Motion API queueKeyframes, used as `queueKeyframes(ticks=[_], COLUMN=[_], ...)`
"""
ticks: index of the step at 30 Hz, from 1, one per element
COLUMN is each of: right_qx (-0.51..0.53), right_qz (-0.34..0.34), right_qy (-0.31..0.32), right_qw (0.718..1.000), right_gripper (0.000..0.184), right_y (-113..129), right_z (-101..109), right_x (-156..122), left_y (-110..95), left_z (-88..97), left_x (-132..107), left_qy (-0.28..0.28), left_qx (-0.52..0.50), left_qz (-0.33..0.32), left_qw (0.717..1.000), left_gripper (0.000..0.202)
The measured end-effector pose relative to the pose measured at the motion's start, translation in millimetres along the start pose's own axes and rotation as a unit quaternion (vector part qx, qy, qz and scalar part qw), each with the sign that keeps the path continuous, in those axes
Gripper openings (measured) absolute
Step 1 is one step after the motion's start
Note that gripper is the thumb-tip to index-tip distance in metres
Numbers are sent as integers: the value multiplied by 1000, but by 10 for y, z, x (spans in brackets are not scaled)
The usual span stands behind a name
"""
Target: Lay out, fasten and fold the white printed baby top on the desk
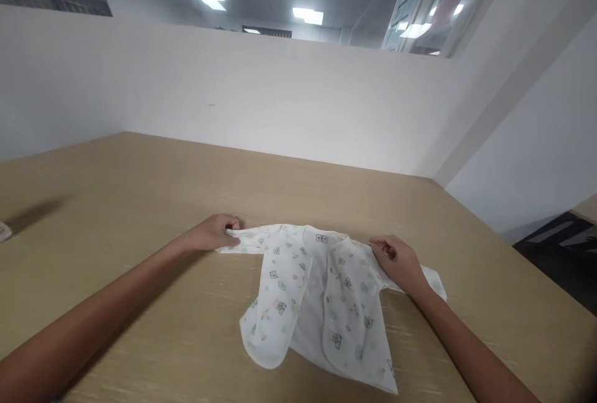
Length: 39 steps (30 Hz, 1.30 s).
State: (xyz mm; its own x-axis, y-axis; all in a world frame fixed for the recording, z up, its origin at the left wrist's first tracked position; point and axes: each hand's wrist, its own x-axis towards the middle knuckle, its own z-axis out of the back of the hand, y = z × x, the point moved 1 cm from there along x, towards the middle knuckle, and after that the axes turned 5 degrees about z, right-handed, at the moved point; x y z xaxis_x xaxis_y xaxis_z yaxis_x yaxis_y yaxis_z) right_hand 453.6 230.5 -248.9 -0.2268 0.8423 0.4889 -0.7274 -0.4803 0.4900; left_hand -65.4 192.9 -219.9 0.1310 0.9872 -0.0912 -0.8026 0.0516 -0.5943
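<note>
Wood table (140, 204) | baby shirt (317, 303) collar away, sleeves L-R | L hand (215, 232), R hand (397, 263) grip pinching sleeves

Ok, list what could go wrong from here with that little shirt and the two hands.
1. The left hand pinches only the tip of one sleeve of the baby shirt; thin fabric could slip out if pulled.
2. The right hand rests on the other shoulder, and the front panels lie open and uneven, so tugging may bunch or skew them.
3. The shirt's hem lies toward the near edge of the table; a drag that way might pull it off.
</note>
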Motion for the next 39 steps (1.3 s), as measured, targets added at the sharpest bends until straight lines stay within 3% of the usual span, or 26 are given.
queueKeyframes(ticks=[1,3,5,6,7,9,11,13,15,18,22,25,28,30,32,34,36,39], right_qx=[-3,-9,-12,-13,-14,-14,-13,-11,-8,-9,-13,-12,-10,-8,-9,-15,-26,-56], right_qz=[2,8,19,24,29,36,38,36,34,33,40,48,45,40,39,46,61,73], right_qy=[4,12,15,14,13,14,18,20,23,25,22,24,28,30,31,30,32,62], right_qw=[1000,1000,1000,1000,999,999,999,999,999,999,999,998,999,999,999,998,997,994], right_gripper=[36,34,32,31,31,29,29,28,28,27,28,28,28,28,28,28,30,38], right_y=[3,16,31,36,40,42,39,36,34,36,40,39,36,39,51,67,77,63], right_z=[1,12,27,33,36,37,32,27,25,25,30,34,33,30,24,15,0,-36], right_x=[4,17,24,23,21,17,16,18,18,15,12,13,17,20,21,21,18,3], left_y=[-29,-99,-155,-162,-145,-34,136,264,271,103,-34,77,253,319,306,215,78,-100], left_z=[15,98,228,295,357,467,561,633,654,526,167,34,112,241,375,455,421,129], left_x=[1,-18,-63,-89,-114,-160,-211,-261,-285,-247,-76,50,93,53,-24,-93,-115,-39], left_qy=[-28,-143,-269,-294,-286,-197,-96,-57,-95,-163,-94,-73,-52,-22,5,-5,-62,-112], left_qx=[1,38,126,179,230,302,339,343,311,176,33,-25,-39,-32,-25,-27,-39,-24], left_qz=[-3,-43,-127,-171,-200,-178,-80,-4,-20,-104,-130,-114,-78,-92,-113,-104,-86,-94], left_qw=[1000,988,946,923,909,915,933,938,945,965,987,990,995,995,993,994,994,989], left_gripper=[17,13,13,14,16,17,15,17,21,29,48,47,50,51,49,47,45,59])
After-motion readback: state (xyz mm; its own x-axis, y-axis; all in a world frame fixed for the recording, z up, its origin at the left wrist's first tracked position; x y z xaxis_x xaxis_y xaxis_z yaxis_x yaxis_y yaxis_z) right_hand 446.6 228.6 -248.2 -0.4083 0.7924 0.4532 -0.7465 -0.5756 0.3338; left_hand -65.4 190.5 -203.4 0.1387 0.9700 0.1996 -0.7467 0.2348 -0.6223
